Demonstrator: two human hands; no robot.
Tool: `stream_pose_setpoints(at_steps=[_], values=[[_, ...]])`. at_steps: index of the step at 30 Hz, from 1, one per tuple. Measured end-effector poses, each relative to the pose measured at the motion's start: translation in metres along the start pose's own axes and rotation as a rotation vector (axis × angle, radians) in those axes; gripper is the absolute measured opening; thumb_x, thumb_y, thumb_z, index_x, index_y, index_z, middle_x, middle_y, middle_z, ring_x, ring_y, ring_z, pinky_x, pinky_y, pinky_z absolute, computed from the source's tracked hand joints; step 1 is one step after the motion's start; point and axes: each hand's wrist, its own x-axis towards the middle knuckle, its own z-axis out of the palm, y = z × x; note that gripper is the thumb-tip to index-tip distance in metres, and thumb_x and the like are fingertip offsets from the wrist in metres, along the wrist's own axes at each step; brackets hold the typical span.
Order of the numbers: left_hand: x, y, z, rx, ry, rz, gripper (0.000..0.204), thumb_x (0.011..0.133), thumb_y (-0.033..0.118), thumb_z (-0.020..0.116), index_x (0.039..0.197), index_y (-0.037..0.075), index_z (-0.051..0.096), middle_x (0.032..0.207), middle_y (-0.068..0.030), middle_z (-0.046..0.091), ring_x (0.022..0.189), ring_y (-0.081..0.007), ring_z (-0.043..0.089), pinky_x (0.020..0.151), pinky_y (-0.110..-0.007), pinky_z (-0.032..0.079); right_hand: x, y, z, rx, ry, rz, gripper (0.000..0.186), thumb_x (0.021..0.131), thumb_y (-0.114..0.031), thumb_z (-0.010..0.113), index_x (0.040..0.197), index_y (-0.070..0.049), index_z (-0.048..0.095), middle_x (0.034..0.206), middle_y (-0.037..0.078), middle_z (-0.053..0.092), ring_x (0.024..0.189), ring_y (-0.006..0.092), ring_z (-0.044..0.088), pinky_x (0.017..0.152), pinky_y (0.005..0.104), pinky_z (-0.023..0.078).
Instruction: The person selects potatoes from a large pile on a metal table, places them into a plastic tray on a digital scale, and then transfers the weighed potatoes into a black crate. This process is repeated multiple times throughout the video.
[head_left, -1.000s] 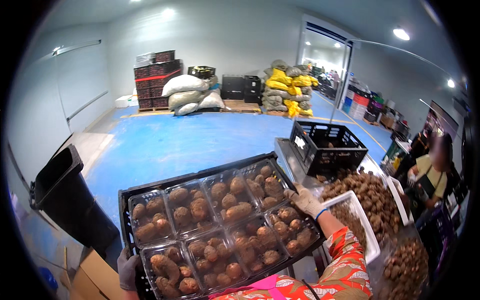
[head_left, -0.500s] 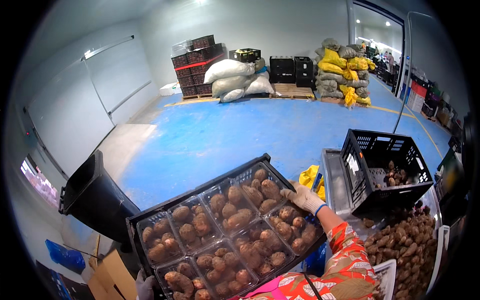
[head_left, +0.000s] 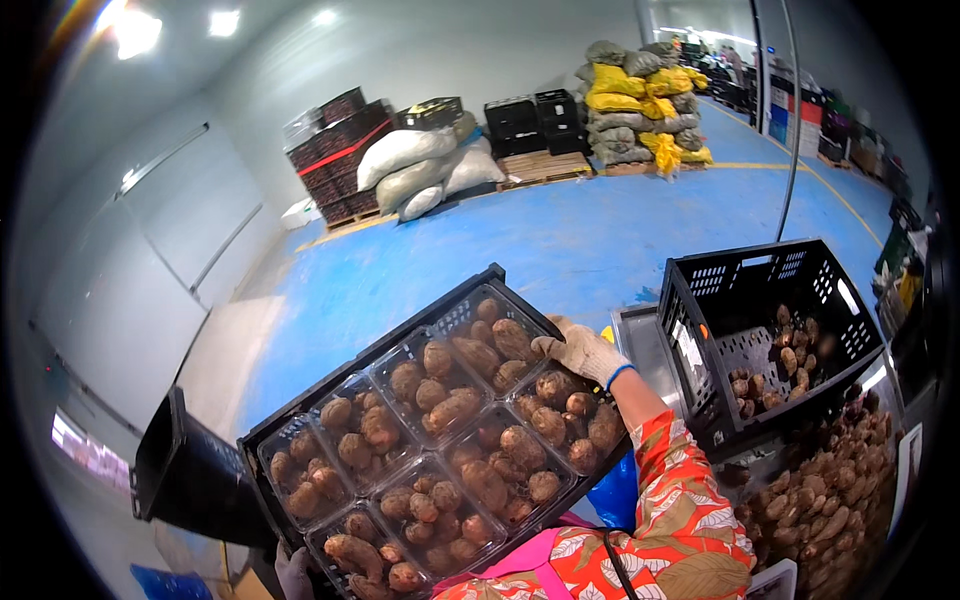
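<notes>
A shallow black crate [head_left: 368,357] is held tilted in front of my body. It carries several clear plastic punnets [head_left: 427,452] packed with brown, rough-skinned tubers that look like taros [head_left: 453,408]. My right hand [head_left: 583,353], in a pale knitted glove with a blue cuff edge, grips the crate's far right corner. At its near left corner, my left hand [head_left: 293,574] in a greyish glove holds the edge, its fingers partly hidden by the crate and the lower rim of the picture.
On a metal table to the right stands a deep black crate [head_left: 705,385] with some loose tubers inside; a large tuber heap [head_left: 825,500] lies nearer. A black bin [head_left: 190,465] is at left. Stacked sacks [head_left: 640,105], pallets and dark crates [head_left: 340,155] line the far wall.
The view has tilted and turned, so the background sits differently. The loaded crate has shifted slightly left and up in view, both hands still on it.
</notes>
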Motion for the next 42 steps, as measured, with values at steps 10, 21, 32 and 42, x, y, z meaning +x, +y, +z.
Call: stream_pose_setpoints(at_steps=[10,21,32,42], values=[[0.25,0.004,0.182,-0.08,-0.216,0.092,0.041,0.08,0.006,0.053,0.12,-0.005,0.052,0.064,-0.0004,0.054,0.049,-0.0091,0.05,0.045,-0.023,0.04,0.147,0.04,-0.055,-0.064,0.141,0.214,0.066,0.087,-0.055,0.054,0.132,-0.007,0.049,0.117,0.023,0.062,0.112,0.0394,0.056,0.096,0.0421,0.042],[0.551,0.148,0.495,0.072,-0.67,0.16,0.036,0.079,0.002,0.054,0.115,-0.002,0.054,0.065,0.0005,0.053,0.052,-0.0081,0.049,0.047,-0.023,0.039,0.324,0.156,-0.115,0.157,0.55,0.44,0.059,0.089,-0.046,0.057,0.127,-0.002,0.05,0.11,0.024,0.063,0.106,0.0367,0.059,0.09,0.0383,0.044],[0.786,0.167,0.807,0.004,-0.789,0.025,0.044,0.079,0.001,0.057,0.123,-0.003,0.052,0.071,0.0,0.056,0.057,-0.0094,0.051,0.052,-0.023,0.041,0.608,0.22,-0.244,-0.164,0.671,0.585,0.068,0.088,-0.056,0.055,0.132,-0.005,0.049,0.115,0.023,0.062,0.111,0.0376,0.057,0.093,0.0403,0.043],[1.017,0.232,1.067,-0.062,-0.834,0.107,0.038,0.08,0.001,0.052,0.118,0.002,0.053,0.065,0.0035,0.05,0.05,-0.0053,0.044,0.043,-0.02,0.033,0.907,0.282,-0.319,-0.11,0.643,0.667,0.075,0.087,-0.059,0.048,0.14,-0.007,0.039,0.127,0.026,0.055,0.122,0.0402,0.05,0.102,0.0424,0.038]])
